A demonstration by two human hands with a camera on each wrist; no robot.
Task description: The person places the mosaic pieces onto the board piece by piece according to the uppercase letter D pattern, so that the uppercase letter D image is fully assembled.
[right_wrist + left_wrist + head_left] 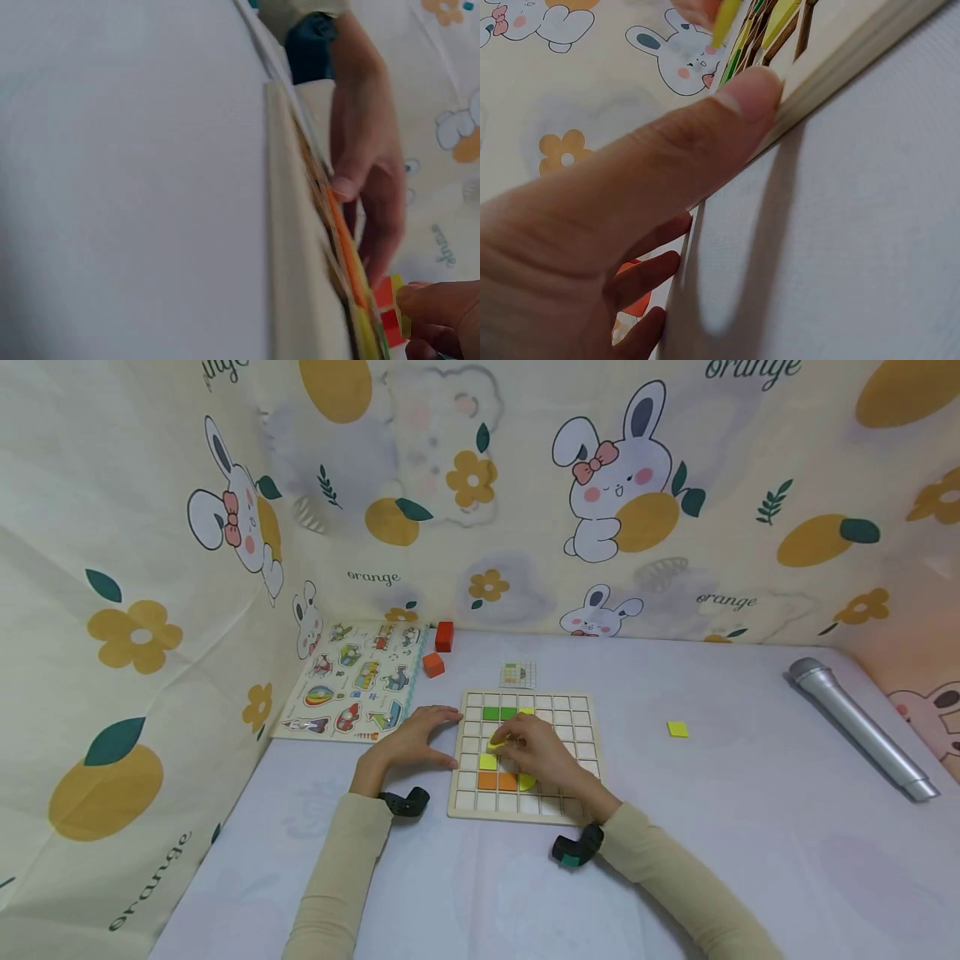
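Note:
A wooden grid board [465,800] lies on the table in the head view. On it are green tiles [491,713], orange tiles [487,782], a yellow square tile [487,762] and a yellow rounded piece [527,782]. My right hand [543,753] pinches another yellow tile [403,311] by its edge, over the left part of the grid. My left hand [408,742] rests at the board's left side, thumb and fingers spread and its thumb tip [754,91] at the rim. The right hand covers some middle cells of the board.
A loose yellow tile [677,729] lies to the right, and beyond it a silver microphone [862,727]. Behind the board is a small pattern card [518,674]. A picture puzzle board [352,685], a red block [444,637] and an orange block [433,665] stand at back left.

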